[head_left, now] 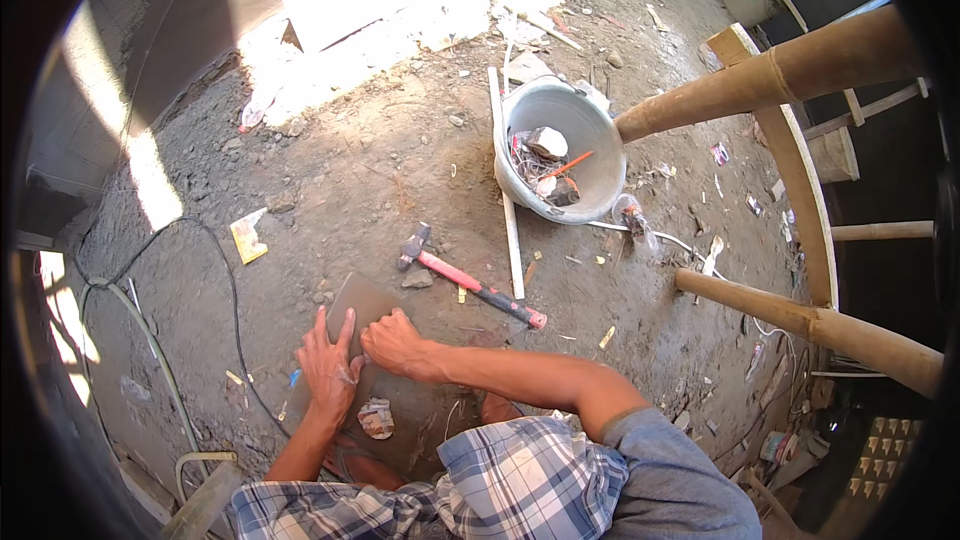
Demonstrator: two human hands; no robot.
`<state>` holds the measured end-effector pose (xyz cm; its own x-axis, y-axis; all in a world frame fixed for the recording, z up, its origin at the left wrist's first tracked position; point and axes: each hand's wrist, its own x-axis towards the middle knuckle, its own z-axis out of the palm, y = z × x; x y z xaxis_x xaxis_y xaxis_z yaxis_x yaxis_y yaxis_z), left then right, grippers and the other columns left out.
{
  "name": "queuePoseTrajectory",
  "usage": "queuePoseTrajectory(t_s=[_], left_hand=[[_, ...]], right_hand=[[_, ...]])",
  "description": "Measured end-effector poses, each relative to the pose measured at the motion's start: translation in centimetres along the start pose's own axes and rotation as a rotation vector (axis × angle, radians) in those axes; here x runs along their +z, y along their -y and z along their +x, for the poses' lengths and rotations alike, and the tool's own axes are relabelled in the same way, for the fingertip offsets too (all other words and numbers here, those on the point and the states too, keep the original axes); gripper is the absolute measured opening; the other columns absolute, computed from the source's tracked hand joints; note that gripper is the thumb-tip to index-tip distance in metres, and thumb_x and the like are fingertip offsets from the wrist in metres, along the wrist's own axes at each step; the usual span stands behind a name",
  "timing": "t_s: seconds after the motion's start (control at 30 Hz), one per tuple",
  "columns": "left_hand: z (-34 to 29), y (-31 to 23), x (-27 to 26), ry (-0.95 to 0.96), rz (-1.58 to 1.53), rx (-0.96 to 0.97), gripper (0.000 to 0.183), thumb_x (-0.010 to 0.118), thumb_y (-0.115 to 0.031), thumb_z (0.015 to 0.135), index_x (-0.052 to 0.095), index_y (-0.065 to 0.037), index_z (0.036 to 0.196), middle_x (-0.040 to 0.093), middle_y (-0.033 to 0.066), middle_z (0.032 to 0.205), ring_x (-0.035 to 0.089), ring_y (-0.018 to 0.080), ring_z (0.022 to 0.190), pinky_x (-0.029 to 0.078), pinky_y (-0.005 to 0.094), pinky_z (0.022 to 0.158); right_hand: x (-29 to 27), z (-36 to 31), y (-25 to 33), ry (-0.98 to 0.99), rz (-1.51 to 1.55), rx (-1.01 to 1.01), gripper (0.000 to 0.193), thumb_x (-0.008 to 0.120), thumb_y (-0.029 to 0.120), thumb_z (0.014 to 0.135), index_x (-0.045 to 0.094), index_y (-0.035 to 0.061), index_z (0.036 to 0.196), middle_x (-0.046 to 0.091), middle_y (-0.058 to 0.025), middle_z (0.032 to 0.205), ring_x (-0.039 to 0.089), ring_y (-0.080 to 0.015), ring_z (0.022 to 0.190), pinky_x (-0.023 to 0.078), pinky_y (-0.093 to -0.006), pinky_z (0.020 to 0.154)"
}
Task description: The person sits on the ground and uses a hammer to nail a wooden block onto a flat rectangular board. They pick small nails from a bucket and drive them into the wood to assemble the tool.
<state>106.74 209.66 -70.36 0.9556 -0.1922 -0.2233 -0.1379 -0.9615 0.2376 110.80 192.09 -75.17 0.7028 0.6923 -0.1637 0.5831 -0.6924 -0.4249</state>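
Observation:
A flat grey-brown tile or board (362, 299) lies on the ground in front of me, tilted to the view. My left hand (328, 364) rests on it, fingers stretched out and spread, thumb toward the right hand. My right hand (393, 343) is closed in a fist over the same piece, beside the left fingers; whatever it may hold is hidden by the fingers. Just beyond lies a hammer (468, 280) with a dark metal head and a red and black handle. A small stone (417, 279) sits by its head.
A grey bucket (602, 172) with debris stands ahead right, beside a long pale strip (512, 255). Bamboo poles (740, 300) slant in from the right. A dark cable (232, 285) and a hose (160, 360) run along the left. A crumpled wrapper (376, 419) lies near my feet.

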Motion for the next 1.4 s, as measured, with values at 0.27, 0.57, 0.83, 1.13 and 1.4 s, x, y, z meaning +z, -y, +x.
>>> queuePoseTrajectory(t_s=[0.27,0.57,0.83,1.13,1.4], left_hand=[[0.3,-1.3,0.2,0.053,0.038,-0.042,0.101,0.092,-0.019,0.077,0.047,-0.033,0.166,0.036,0.0164,0.171,0.055,0.0373,0.127,0.046,0.0528,0.094],[1.0,-0.3,-1.3,0.049,0.008,0.074,0.098,0.090,-0.028,0.084,0.041,-0.029,0.169,0.046,0.0183,0.162,0.061,0.0390,0.120,0.051,0.0543,0.092],[1.8,5.5,-1.0,0.207,-0.457,-0.297,0.069,0.094,-0.034,0.078,0.067,-0.008,0.136,0.072,0.0211,0.128,0.071,0.0435,0.117,0.057,0.0526,0.094],[2.1,6.4,-0.4,0.276,-0.675,-0.324,0.052,0.089,-0.034,0.083,0.076,-0.003,0.123,0.080,0.0216,0.105,0.079,0.0365,0.096,0.060,0.0471,0.087],[2.9,9.8,0.4,0.444,-1.076,-0.485,0.059,0.086,-0.036,0.090,0.073,0.000,0.134,0.082,0.0180,0.108,0.079,0.0279,0.088,0.062,0.0422,0.084]], right_hand=[[-0.8,0.1,-0.6,0.171,0.281,0.275,0.029,0.079,0.031,0.088,0.082,0.0025,0.086,0.079,-0.0252,0.086,0.080,-0.0435,0.086,0.064,-0.0531,0.077],[-1.8,-0.1,-0.1,0.123,0.265,0.243,0.035,0.074,0.039,0.094,0.080,0.0045,0.090,0.076,-0.0247,0.080,0.077,-0.0447,0.077,0.062,-0.0553,0.072],[-4.4,-4.3,-0.5,0.019,0.437,0.332,0.030,0.069,0.033,0.101,0.075,0.0037,0.098,0.077,-0.0242,0.092,0.074,-0.0482,0.087,0.058,-0.0577,0.079],[-4.1,-17.0,-9.4,-0.143,0.300,0.803,0.022,0.075,0.021,0.096,0.076,0.0046,0.111,0.077,-0.0203,0.106,0.074,-0.0432,0.098,0.057,-0.0528,0.087],[-3.6,-16.6,-9.0,-0.203,0.264,0.954,0.022,0.075,0.026,0.094,0.082,0.0067,0.102,0.079,-0.0211,0.091,0.076,-0.0445,0.089,0.058,-0.0549,0.084]])
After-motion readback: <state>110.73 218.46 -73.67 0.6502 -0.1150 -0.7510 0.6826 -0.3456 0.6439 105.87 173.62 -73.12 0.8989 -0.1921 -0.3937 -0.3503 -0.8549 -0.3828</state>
